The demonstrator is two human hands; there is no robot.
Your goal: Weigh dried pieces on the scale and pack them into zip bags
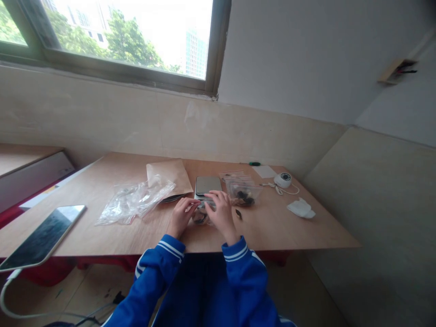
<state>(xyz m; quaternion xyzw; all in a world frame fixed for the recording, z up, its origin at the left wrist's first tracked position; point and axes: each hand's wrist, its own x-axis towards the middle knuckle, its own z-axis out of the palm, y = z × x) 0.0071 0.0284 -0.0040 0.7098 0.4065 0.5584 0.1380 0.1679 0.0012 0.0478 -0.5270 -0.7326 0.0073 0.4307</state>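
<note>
A small clear zip bag [200, 217] with dark pieces in it stands close to the table's near edge. At its upper left edge, the thumb and fingers of my left hand [180, 218] are pinched together on the plastic. My right hand [223, 215] grips the bag's other side with bent fingers, which hide part of the top. Just beyond my fingertips is a flat scale [208, 185] with a metal plate. Several filled zip bags [243, 194] lie to the right of the scale. One loose dark piece [239, 214] rests beside my right hand.
Left of the scale are a brown paper bag [172, 175] and crumpled clear plastic bags [131, 204]. A tablet [44, 236] with a cable overhangs the left edge. On the right are a white camera [282, 180], crumpled tissue [301, 208] and a green-handled screwdriver [254, 164].
</note>
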